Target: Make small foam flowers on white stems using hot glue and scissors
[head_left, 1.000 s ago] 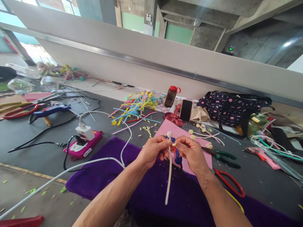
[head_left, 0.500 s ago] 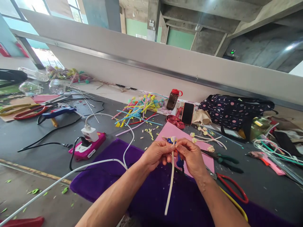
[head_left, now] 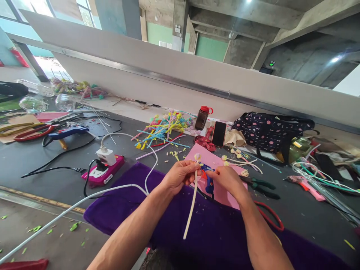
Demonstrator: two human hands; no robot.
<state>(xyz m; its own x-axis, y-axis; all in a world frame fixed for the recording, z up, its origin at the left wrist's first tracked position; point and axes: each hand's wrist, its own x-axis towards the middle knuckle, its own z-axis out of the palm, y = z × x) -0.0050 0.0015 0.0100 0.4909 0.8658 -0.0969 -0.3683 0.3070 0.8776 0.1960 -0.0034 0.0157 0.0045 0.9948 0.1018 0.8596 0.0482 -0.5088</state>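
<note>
My left hand is pinched shut on a cream pipe-cleaner stem that hangs down over the purple cloth. A small pale flower sits at the stem's top. My right hand is just to the right, apart from the stem. Its fingers are pressed together at the top of a blue glue gun, which stands on the pink sheet.
A pink power strip with a white charger and white cable lies left. Behind are coloured pipe cleaners, a brown bottle, a phone and a spotted bag. Green pliers and red scissors lie right.
My right hand has let go of the stem and moved to the glue gun. My left hand has tilted the stem so that its lower end swings left.
</note>
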